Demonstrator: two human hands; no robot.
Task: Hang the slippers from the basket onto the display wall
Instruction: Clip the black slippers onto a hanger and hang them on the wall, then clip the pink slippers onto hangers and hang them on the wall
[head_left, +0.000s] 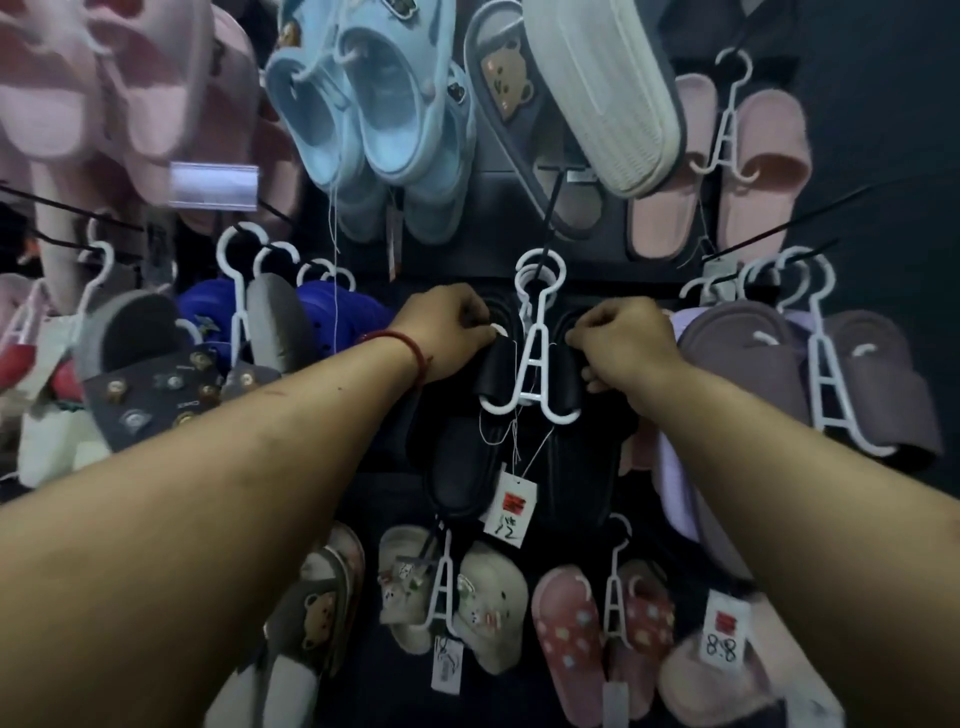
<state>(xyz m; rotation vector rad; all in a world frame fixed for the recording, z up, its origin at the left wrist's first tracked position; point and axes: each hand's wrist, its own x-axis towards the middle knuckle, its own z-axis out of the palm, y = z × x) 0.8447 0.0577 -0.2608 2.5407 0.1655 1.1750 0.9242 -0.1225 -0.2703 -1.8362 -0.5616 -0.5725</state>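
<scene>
A pair of black slippers (467, 467) hangs on a white plastic hanger (532, 358) at the middle of the display wall. The hanger's ring sits over a black peg (550, 208). My left hand (447, 332) grips the top of the left black slipper, fingers curled. On the other side my right hand (623, 343) grips the top of the right black slipper. A white price tag (509, 506) marked 12 dangles from the pair on a thread. The basket is out of view.
Other hung pairs crowd every side: light blue clogs (374, 119) above, pink slides (727, 171) upper right, purple-grey slides (769, 374) right, blue clogs (311, 312) left, beige slippers (467, 608) and pink flowered slides (571, 639) below. Black pegs (779, 228) jut from the dark wall.
</scene>
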